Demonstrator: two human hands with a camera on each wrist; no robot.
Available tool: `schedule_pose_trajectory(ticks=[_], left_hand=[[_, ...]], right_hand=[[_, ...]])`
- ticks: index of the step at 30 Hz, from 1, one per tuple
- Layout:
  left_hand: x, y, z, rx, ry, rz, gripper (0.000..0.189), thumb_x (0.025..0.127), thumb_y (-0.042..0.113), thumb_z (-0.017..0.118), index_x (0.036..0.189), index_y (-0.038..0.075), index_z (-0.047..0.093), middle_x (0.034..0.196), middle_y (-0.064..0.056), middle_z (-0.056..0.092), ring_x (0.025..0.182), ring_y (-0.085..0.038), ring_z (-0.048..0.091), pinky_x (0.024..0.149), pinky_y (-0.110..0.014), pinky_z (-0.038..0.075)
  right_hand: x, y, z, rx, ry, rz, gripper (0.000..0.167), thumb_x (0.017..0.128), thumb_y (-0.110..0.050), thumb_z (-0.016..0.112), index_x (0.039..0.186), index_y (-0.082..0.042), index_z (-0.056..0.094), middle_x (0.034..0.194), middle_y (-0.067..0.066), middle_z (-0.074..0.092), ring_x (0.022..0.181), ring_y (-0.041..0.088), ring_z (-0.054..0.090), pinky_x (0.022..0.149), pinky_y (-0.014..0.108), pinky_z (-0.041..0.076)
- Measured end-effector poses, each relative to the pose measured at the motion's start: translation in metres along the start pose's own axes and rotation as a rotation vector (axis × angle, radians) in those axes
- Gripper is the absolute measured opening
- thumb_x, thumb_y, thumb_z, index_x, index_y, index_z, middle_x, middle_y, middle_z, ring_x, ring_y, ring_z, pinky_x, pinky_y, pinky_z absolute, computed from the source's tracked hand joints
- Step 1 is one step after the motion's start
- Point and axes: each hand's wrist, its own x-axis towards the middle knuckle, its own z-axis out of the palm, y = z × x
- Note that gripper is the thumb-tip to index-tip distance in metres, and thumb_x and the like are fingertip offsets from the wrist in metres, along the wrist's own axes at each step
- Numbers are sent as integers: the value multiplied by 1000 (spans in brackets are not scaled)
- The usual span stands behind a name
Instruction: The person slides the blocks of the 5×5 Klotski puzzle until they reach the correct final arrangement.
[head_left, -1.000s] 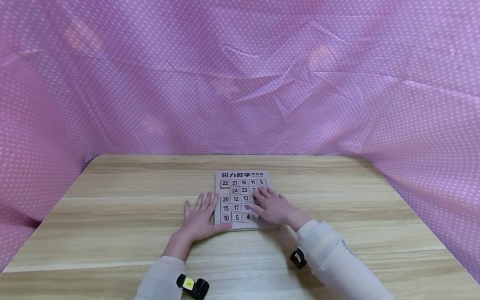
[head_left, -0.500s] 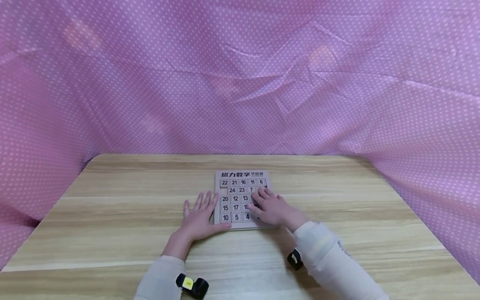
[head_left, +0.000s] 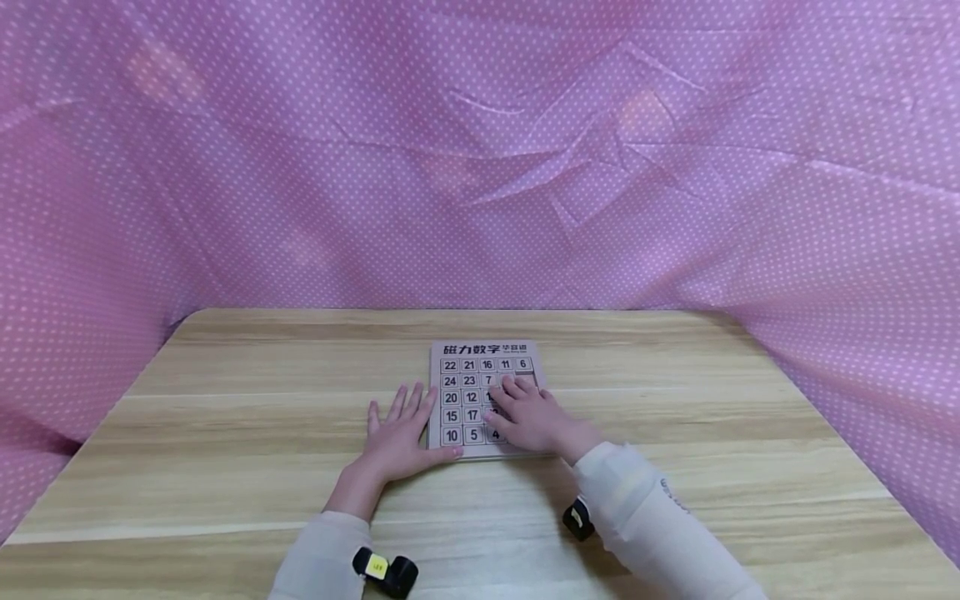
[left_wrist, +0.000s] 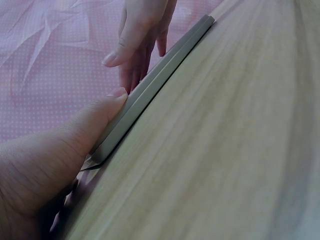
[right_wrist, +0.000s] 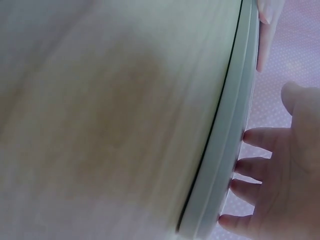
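Observation:
A pale number sliding puzzle (head_left: 483, 452) lies flat on the table, with numbered square tiles in rows under a printed heading. My left hand (head_left: 397, 446) rests spread at its left side, and its thumb touches the lower left edge, as the left wrist view also shows. Over the right part of the tiles is my right hand (head_left: 532, 421), fingers extended and fingertips on the second row. It hides several tiles there. In the right wrist view these fingertips (right_wrist: 250, 169) meet the puzzle's top face. A dark gap (head_left: 527, 374) shows at the second row's right end.
The wood-grain table (head_left: 262, 367) stretches out on all sides of the puzzle. Behind and beside it hangs a pink dotted cloth (head_left: 480, 167). Black wrist cameras (head_left: 386, 572) sit on both sleeves.
My right hand has moved left, and the second-row tiles 24, 23 and 7 have slid left with it. The gap at that row's left end is filled. My left hand has stayed still.

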Motion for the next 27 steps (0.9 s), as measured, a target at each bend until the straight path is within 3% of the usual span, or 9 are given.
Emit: schedule_pose_trajectory(ticks=[8,14,21,27], left_hand=[[1,-1,2,3,0,3,103,62,76,44,139,15,15,142,-9,10,128,-28,0,95,-56,-8],[1,-2,2,0,0,-2,104,61,77,43,139,16,14,142,-9,9,128,-28,0,95,-55,-8],[1,-2,3,-10,-6,-8,104,60,78,42,139,17,13,142,-8,8,128,-27,-1,95,-55,-9],[0,-2,4,-11,-6,-7,104,61,78,43,139,16,15,142,-9,9,128,-28,-1,95,-55,-9]], right_hand=[[-14,6,-5,48,9,-35,55,91,-43,31,134,-9,32,139,14,21,126,34,12,97,52,15],[-37,8,-8,39,-11,-63,56,91,-43,32,134,-7,30,139,13,20,126,33,12,96,53,16],[-67,11,-8,71,0,-113,58,91,-39,37,130,3,33,136,22,24,124,39,15,96,53,16],[-77,16,-4,58,-20,-119,61,90,-43,36,131,2,33,137,20,22,124,39,14,95,55,18]])
